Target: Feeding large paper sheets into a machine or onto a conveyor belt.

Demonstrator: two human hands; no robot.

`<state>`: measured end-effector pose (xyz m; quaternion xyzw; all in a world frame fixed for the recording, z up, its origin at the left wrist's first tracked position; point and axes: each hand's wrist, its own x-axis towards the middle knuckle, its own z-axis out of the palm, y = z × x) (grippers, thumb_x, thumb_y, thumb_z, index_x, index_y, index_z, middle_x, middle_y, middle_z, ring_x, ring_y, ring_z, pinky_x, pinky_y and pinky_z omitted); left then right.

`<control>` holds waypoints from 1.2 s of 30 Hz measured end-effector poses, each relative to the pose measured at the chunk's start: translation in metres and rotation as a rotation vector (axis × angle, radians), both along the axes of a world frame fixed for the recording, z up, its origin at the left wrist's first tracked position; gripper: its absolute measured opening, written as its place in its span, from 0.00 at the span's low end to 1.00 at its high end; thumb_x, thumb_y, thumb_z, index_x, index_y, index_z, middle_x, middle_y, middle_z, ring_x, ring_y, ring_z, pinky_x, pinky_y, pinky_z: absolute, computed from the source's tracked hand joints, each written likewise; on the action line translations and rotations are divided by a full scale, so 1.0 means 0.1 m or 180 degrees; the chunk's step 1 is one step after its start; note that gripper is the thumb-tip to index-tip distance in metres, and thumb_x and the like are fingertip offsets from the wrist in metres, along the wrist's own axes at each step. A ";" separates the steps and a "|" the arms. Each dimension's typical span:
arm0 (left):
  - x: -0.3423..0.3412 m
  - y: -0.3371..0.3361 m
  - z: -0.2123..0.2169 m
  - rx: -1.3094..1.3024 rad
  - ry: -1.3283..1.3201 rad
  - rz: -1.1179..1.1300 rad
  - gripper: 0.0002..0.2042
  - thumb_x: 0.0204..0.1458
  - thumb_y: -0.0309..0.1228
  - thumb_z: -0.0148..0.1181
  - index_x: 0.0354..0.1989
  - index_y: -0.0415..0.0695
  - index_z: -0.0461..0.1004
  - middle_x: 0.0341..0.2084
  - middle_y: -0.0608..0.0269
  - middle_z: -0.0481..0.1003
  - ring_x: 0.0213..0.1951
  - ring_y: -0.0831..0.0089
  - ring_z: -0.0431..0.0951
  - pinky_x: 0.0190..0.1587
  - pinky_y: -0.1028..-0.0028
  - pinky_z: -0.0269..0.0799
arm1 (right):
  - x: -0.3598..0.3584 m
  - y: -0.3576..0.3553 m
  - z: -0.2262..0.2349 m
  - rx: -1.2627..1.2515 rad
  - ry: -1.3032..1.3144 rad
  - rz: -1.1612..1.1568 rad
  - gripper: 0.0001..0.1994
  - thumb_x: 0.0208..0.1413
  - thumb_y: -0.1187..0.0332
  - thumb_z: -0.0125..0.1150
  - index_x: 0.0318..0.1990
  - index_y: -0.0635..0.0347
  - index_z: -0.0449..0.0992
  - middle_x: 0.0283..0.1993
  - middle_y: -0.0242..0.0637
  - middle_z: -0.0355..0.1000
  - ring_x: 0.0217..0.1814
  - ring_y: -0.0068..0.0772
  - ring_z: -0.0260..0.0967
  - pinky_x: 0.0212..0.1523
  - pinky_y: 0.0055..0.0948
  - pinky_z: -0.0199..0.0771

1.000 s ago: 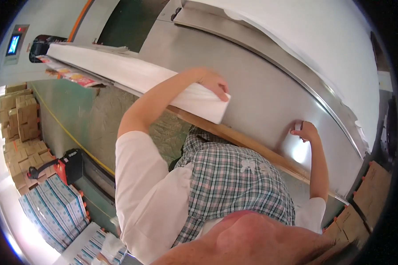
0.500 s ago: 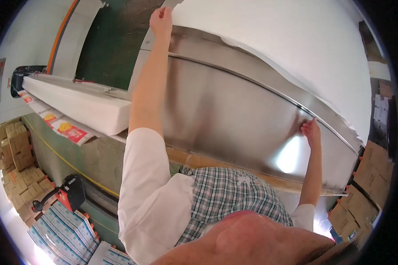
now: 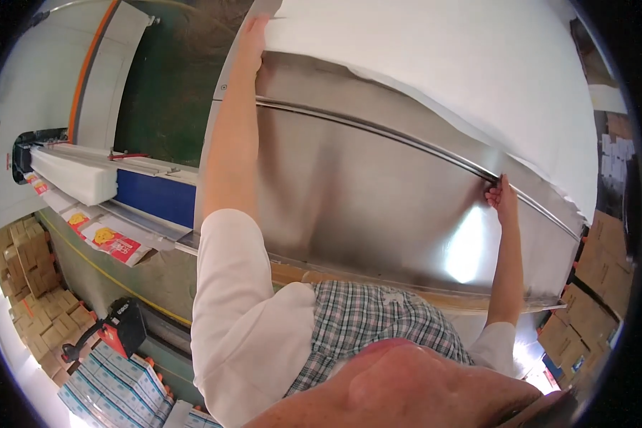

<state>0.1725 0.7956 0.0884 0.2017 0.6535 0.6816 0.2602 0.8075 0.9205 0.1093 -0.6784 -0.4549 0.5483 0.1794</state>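
Note:
A broad white sheet, seemingly soft paper (image 3: 435,64), covers the far part of a sloping stainless steel surface (image 3: 364,192). At its far left corner my left hand (image 3: 255,43) is stretched out, its fingers closed at the sheet's edge; what lies under the fingertips is partly hidden. A thin metal rod (image 3: 378,131) runs across the steel below the sheet's wavy near edge. Toward its right end my right hand (image 3: 504,200) has thumb and fingers closed around the rod, the other fingers curled under it.
Left of the steel, a long white block (image 3: 78,176) lies on a blue conveyor belt (image 3: 155,197), with red-printed packaging film (image 3: 110,239) beside it. A red and black pallet truck (image 3: 123,327) stands lower left, near blue-white packs (image 3: 118,385). Cartons (image 3: 598,285) are stacked at right.
The white block has slid away to the left, baring the blue belt. My right hand has come up onto the rod. My left hand has shifted slightly left along the sheet's corner.

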 end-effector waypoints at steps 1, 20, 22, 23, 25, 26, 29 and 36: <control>0.04 -0.05 0.02 -0.0046 -0.0122 -0.0073 0.11 0.50 0.37 0.51 0.38 0.46 0.71 0.30 0.68 0.71 0.34 0.77 0.70 0.36 0.76 0.64 | 0.01 -0.05 -0.01 0.0013 0.0032 -0.0013 0.24 0.50 0.43 0.51 0.28 0.58 0.65 0.20 0.32 0.67 0.20 0.26 0.69 0.19 0.21 0.68; 0.50 0.29 0.83 -0.2658 0.3799 -0.2605 0.29 0.47 0.59 0.44 0.40 0.44 0.73 0.38 0.54 0.74 0.43 0.58 0.72 0.45 0.65 0.65 | -0.13 -0.27 0.09 0.0103 -0.0014 0.0194 0.22 0.52 0.47 0.50 0.30 0.61 0.67 0.21 0.35 0.68 0.19 0.26 0.68 0.20 0.22 0.68; 0.78 0.50 0.86 -0.2651 0.3646 -0.2931 0.36 0.39 0.65 0.47 0.47 0.45 0.69 0.44 0.53 0.70 0.49 0.57 0.68 0.50 0.65 0.62 | -0.37 -0.38 0.18 -0.0153 -0.0242 0.0998 0.17 0.53 0.53 0.52 0.29 0.61 0.68 0.21 0.34 0.67 0.20 0.24 0.66 0.20 0.22 0.68; 1.04 0.61 0.99 -0.2793 0.3302 -0.3264 0.42 0.33 0.68 0.50 0.51 0.45 0.66 0.48 0.53 0.68 0.52 0.59 0.65 0.54 0.67 0.59 | -0.48 -0.45 0.24 -0.0221 -0.0345 0.1468 0.16 0.54 0.56 0.52 0.28 0.61 0.68 0.20 0.33 0.67 0.20 0.23 0.66 0.21 0.22 0.67; 1.32 0.66 1.00 -0.2442 0.3446 -0.3384 0.44 0.30 0.66 0.54 0.53 0.45 0.64 0.49 0.52 0.67 0.53 0.58 0.64 0.54 0.64 0.58 | -0.90 -0.54 0.45 0.0746 -0.0457 0.2349 0.14 0.55 0.59 0.49 0.28 0.63 0.68 0.21 0.32 0.67 0.21 0.22 0.65 0.24 0.22 0.67; 1.41 0.62 1.00 -0.2156 0.3595 -0.3507 0.46 0.27 0.65 0.58 0.54 0.46 0.62 0.49 0.51 0.66 0.54 0.58 0.63 0.55 0.62 0.57 | -1.17 -0.53 0.58 0.1060 -0.0375 0.2498 0.13 0.55 0.62 0.49 0.28 0.64 0.69 0.22 0.33 0.67 0.22 0.22 0.64 0.26 0.23 0.67; 1.57 0.37 0.82 -0.1965 0.4804 -0.2511 0.46 0.22 0.59 0.65 0.55 0.47 0.61 0.49 0.52 0.65 0.54 0.55 0.61 0.53 0.57 0.57 | -2.06 -0.47 0.91 0.2051 -0.0419 0.2730 0.09 0.53 0.66 0.51 0.30 0.63 0.71 0.24 0.35 0.69 0.26 0.23 0.63 0.30 0.24 0.65; 1.51 0.17 0.67 -0.1119 0.4891 -0.1677 0.34 0.27 0.52 0.67 0.44 0.46 0.67 0.37 0.59 0.65 0.43 0.61 0.62 0.45 0.59 0.60 | -3.28 -0.19 0.67 0.3288 -0.0056 0.2497 0.07 0.50 0.70 0.49 0.31 0.61 0.72 0.32 0.41 0.70 0.34 0.41 0.66 0.35 0.34 0.67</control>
